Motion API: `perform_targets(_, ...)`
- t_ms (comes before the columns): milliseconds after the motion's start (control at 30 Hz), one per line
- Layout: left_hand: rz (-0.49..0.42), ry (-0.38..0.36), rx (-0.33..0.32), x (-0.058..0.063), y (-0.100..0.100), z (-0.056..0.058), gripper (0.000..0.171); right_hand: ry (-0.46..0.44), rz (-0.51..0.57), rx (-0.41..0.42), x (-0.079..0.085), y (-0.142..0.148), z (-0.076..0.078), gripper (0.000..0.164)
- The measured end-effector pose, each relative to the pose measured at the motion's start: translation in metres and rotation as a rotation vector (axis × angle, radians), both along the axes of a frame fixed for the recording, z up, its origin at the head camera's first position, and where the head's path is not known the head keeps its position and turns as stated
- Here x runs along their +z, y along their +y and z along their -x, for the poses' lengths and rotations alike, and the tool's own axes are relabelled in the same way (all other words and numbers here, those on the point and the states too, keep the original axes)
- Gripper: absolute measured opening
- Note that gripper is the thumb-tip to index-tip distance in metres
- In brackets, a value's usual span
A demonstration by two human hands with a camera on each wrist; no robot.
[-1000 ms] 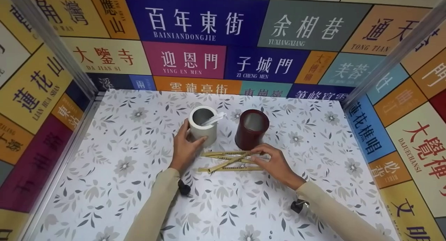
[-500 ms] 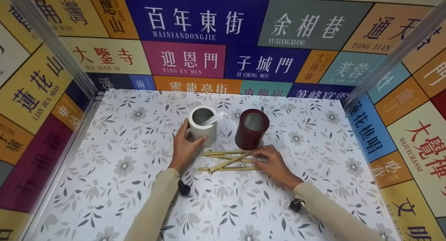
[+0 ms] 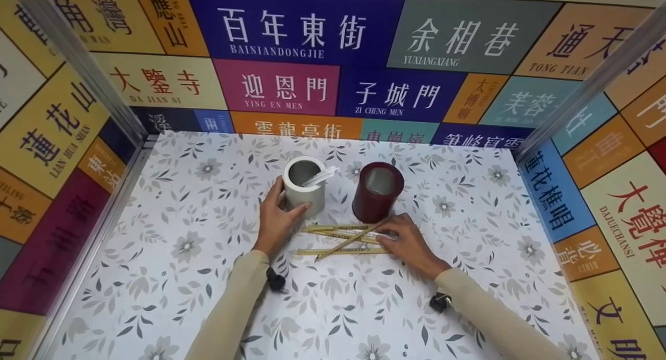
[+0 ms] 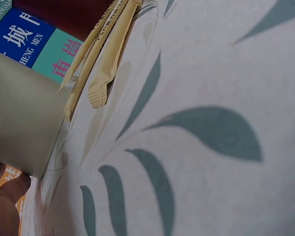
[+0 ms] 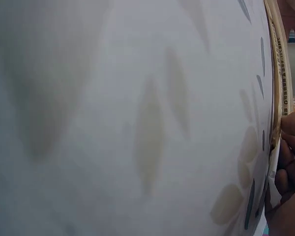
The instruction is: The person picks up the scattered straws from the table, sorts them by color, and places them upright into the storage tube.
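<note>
My left hand (image 3: 278, 219) holds a white cylindrical cup (image 3: 307, 201) from its left side, thumb across the front. Clear and white thin sticks (image 3: 321, 176) lean out over the cup's right rim. A dark red cylindrical cup (image 3: 373, 206) stands to the right. In front of both cups lie several slim, paper-wrapped sticks (image 3: 338, 251), yellowish with printed text. My right hand (image 3: 413, 245) pinches the right end of the diagonal paper-wrapped stick (image 3: 344, 242), whose wrapper (image 5: 284, 73) shows in the right wrist view; the fingertips are partly hidden. Crimped wrapper ends (image 4: 99, 93) appear in the left wrist view.
A floral-patterned cloth (image 3: 333, 308) covers the table. Panels printed with colourful place names (image 3: 291, 32) enclose the back and both sides, with metal posts (image 3: 106, 74) at the back corners. Dark cameras (image 3: 274, 280) sit on both wrists.
The diagonal wrapped stick has turned and its near left end has shifted slightly right. My right hand has moved a little to the left. My left hand stays on the white cup.
</note>
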State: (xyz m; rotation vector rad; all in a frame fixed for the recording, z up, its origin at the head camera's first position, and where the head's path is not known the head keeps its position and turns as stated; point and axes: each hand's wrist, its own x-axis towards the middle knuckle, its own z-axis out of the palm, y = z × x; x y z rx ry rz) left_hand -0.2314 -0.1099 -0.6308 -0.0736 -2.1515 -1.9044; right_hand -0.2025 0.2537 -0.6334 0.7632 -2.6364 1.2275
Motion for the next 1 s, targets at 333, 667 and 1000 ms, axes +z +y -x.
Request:
perform_targets(333, 0.027, 0.047, -0.004, 0.000, -0.002, -0.001, 0.102, -0.001, -0.206, 0.045, 0.017, -0.006, 0.001, 0.010)
perform_targets(667, -0.011, 0.036, 0.000, 0.001, -0.001, -0.001, 0.101, 0.087, -0.320, 0.157, 0.028, -0.010, 0.008, 0.010)
perform_targets(1000, 0.018, 0.028, 0.001, 0.000, -0.002, -0.001, 0.104, -0.059, -0.337, 0.264, 0.047, 0.003, 0.004, 0.010)
